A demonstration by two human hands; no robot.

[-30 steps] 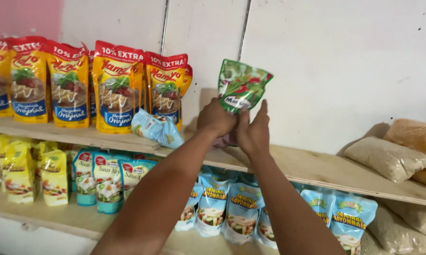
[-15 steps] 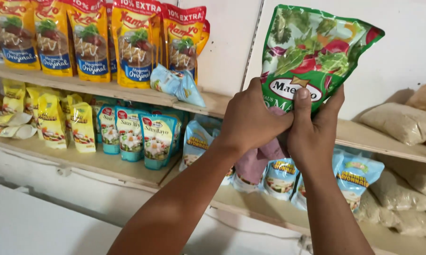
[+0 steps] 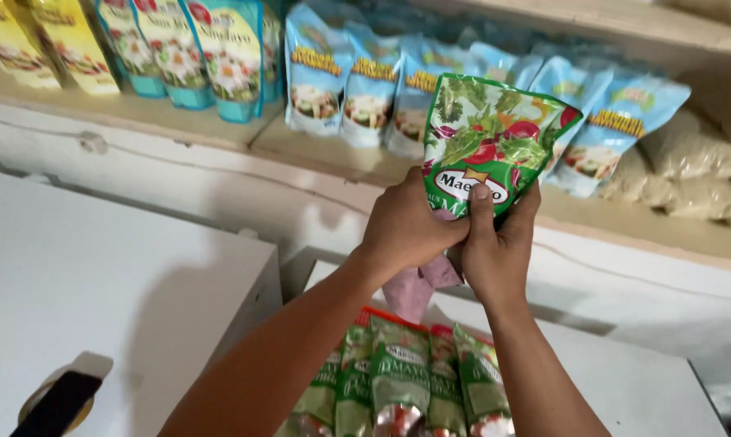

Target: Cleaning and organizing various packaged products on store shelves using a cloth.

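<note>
Both hands hold one green pouch (image 3: 491, 137) printed with salad leaves and tomatoes, upright in front of the lower shelf. My left hand (image 3: 406, 222) wraps the pouch's lower left side and also pinches a pink cloth (image 3: 414, 287) that hangs below. My right hand (image 3: 495, 243) grips the bottom, thumb pressed on the front label. Below my forearms lies a bunch of similar green pouches (image 3: 406, 380) on a white surface.
A wooden shelf (image 3: 187, 129) carries light blue pouches (image 3: 357, 77), teal pouches (image 3: 212, 44), yellow pouches (image 3: 25, 44) and beige bags (image 3: 697, 162) at right. White box tops (image 3: 98, 267) stand below, and a dark object (image 3: 58, 400) rests at bottom left.
The view has tilted down from the upper shelf to the lower one. Both hands have brought the green pouch down and closer, over the white boxes and the stack of green pouches.
</note>
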